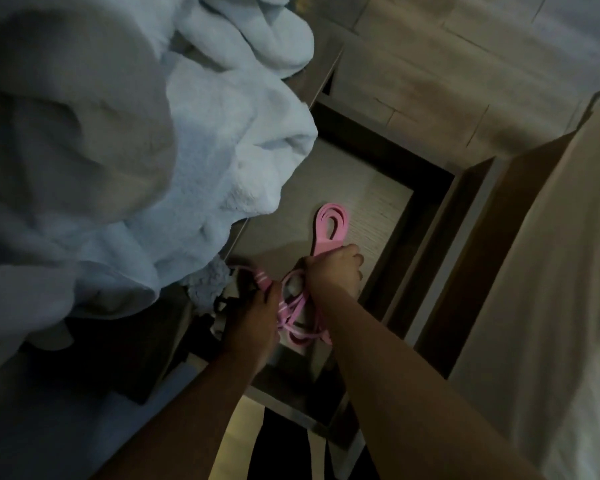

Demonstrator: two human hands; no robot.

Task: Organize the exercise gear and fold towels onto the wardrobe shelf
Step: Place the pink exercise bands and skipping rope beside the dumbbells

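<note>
Fingers [354, 260] of the right hand [333, 273] are curled tight round a coiled pink band [330, 221], whose flat loops stick out above the fist toward the middle of the frame. The left hand [257, 311], lower and further left, grips a pink handle [261, 278] with pale stripes — its fingers are closed round it. Between the two hands hangs a tangle of pink cord [300, 322], looping down below the wrists; whether it joins the band I cannot tell. Both hands sit over a pale, wood-grained shelf [378, 199] framed by dark edges, right of centre. A heap of fluffy light-blue towels [201, 140] fills the upper left — unfolded and spilling over the shelf's left edge. Some dark objects [229, 306] lie just left of the left hand, too dim to make out.
</note>
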